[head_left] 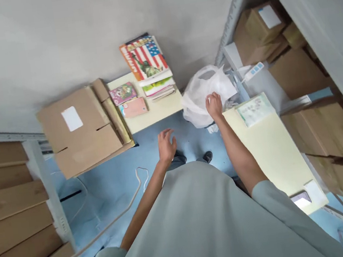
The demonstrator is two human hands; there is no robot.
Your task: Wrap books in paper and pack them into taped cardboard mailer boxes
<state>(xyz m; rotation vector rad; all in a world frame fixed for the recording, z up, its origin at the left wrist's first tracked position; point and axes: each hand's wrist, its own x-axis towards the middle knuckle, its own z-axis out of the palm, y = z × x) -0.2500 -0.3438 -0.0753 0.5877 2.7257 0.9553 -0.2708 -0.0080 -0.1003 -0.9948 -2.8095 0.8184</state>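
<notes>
My left hand (pixel 166 146) hangs in the air over the blue floor, just in front of my body, holding nothing, with its fingers apart. Farther right, my right hand (pixel 214 105) is at a white plastic bag (pixel 198 95), fingers curled against its thin film. The bag gapes at the top, with a handle loop showing; what is inside cannot be made out. Left of it, a stack of books (pixel 147 61) topped by a flag cover lies on a pale table (pixel 157 120). Two small booklets lie beside them, one purple (pixel 123 93), one pink (pixel 133 108).
A large cardboard box (pixel 85 132) covers the table's left part. On the right, another pale table (pixel 266 149) bears a greenish packet (pixel 256 110) and a phone (pixel 301 199). Shelves with boxes flank both sides. A white cable (pixel 109 227) crosses at lower left.
</notes>
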